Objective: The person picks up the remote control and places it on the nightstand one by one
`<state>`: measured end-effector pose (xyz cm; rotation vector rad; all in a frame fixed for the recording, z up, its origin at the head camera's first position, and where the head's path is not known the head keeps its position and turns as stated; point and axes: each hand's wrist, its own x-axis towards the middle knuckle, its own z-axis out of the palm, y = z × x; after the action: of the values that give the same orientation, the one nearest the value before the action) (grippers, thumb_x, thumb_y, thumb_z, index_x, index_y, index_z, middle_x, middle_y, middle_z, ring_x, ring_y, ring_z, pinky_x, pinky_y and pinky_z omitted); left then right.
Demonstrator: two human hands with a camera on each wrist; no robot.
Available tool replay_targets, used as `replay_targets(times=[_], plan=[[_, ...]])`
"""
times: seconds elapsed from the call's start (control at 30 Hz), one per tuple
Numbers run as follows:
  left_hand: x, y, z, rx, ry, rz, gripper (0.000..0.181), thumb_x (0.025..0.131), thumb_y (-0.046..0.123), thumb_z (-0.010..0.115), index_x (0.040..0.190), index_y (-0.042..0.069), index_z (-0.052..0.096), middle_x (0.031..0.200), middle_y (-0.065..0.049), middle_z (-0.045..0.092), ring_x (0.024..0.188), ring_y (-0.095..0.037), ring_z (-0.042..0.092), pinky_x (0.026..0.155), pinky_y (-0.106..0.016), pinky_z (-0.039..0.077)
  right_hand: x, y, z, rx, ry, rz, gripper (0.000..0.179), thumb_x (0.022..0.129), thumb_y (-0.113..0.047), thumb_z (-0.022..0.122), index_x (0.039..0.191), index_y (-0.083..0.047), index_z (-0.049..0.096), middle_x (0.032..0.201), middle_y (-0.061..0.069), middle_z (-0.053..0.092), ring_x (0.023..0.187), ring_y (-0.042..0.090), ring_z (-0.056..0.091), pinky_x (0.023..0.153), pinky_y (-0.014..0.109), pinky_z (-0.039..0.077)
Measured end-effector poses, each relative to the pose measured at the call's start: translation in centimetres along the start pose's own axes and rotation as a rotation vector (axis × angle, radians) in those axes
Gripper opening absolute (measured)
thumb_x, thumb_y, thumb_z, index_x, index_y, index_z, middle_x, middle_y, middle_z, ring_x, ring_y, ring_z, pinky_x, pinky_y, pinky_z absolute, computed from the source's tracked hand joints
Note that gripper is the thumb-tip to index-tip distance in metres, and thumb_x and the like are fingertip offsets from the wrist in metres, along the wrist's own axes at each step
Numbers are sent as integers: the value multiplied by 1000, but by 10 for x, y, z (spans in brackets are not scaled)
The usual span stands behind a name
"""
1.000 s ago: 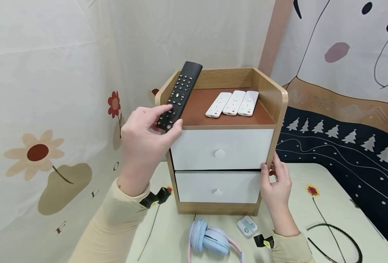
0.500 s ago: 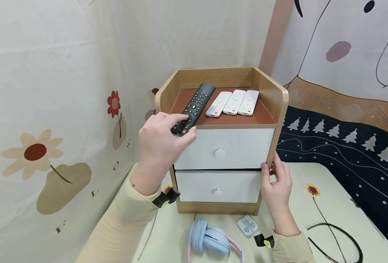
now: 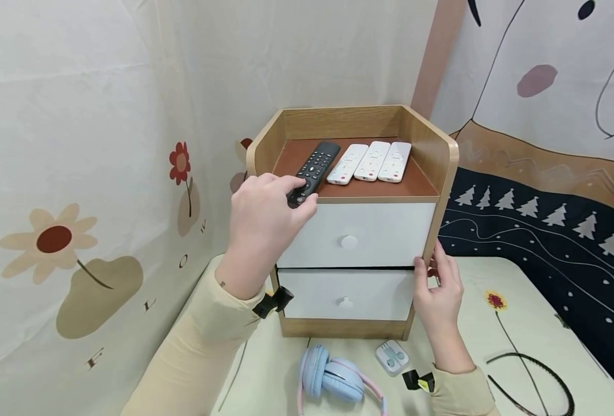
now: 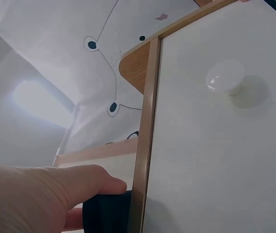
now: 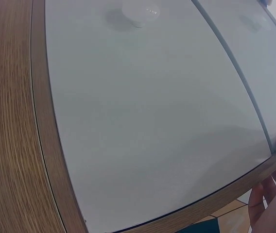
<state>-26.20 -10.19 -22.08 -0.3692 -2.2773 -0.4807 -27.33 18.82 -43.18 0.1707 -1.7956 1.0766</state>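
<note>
In the head view, my left hand (image 3: 265, 222) holds a black remote control (image 3: 317, 164) by its near end, with its far end over the brown top shelf of a small two-drawer cabinet (image 3: 343, 328). Whether the remote touches the shelf is hard to tell. Just to its right lie three white remotes (image 3: 372, 161), side by side on the shelf. Low on the cabinet's right side, my right hand (image 3: 439, 300) grips the edge, thumb at the front and fingers round the side. The left wrist view shows the thumb on the dark remote (image 4: 106, 213), beside the cabinet's wooden edge.
Both white drawers, upper (image 3: 312, 231) and lower (image 3: 312, 294), are closed. In front of the cabinet lie blue headphones (image 3: 340, 381) and a clear case with earphones (image 3: 391, 357). A black curved cord or band (image 3: 558, 378) rests at the right. Printed cloth hangs behind.
My left hand has moved right and lowered the black remote from above the cabinet's left side down toward the shelf, beside the white remotes. My right hand stays on the cabinet's edge.
</note>
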Motion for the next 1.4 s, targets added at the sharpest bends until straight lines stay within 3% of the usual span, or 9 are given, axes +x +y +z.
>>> replay_targets(times=[0.23, 0.5, 0.83, 1.17, 1.4], plan=[[11, 6, 0, 40, -69, 4, 29, 96, 35, 79, 118, 18, 87, 105, -13, 84, 90, -39, 71, 75, -54, 57, 0, 1, 0, 3, 8, -10, 57, 101, 4, 71, 157, -2, 58, 115, 31, 65, 104, -18, 54, 86, 1, 45], [25, 12, 2, 108, -184, 24, 34, 102, 41, 75, 125, 18, 85, 111, -12, 85, 99, -38, 75, 80, -49, 60, 0, 3, 0, 7, 3, 8, 58, 101, 3, 72, 157, -2, 58, 116, 30, 65, 104, -18, 54, 86, 1, 45], [41, 3, 14, -66, -342, -53, 45, 105, 43, 68, 143, 20, 76, 140, -8, 77, 124, -31, 72, 93, -48, 60, -1, 1, 1, 17, 16, -11, 57, 100, 7, 71, 155, 1, 60, 113, 29, 65, 103, -17, 53, 85, 2, 45], [43, 3, 15, -76, -380, -54, 49, 106, 43, 65, 150, 21, 70, 147, -10, 73, 125, -33, 69, 97, -47, 59, 0, -1, 0, 32, 21, -7, 55, 100, 6, 72, 153, 1, 61, 115, 27, 68, 101, -16, 55, 84, 2, 44], [40, 3, 14, -63, -369, -56, 50, 108, 43, 62, 152, 21, 68, 152, -9, 70, 139, -36, 63, 112, -50, 54, 0, -3, -1, 24, 5, -7, 56, 101, 5, 71, 156, 0, 59, 115, 31, 66, 102, -17, 54, 84, 2, 45]])
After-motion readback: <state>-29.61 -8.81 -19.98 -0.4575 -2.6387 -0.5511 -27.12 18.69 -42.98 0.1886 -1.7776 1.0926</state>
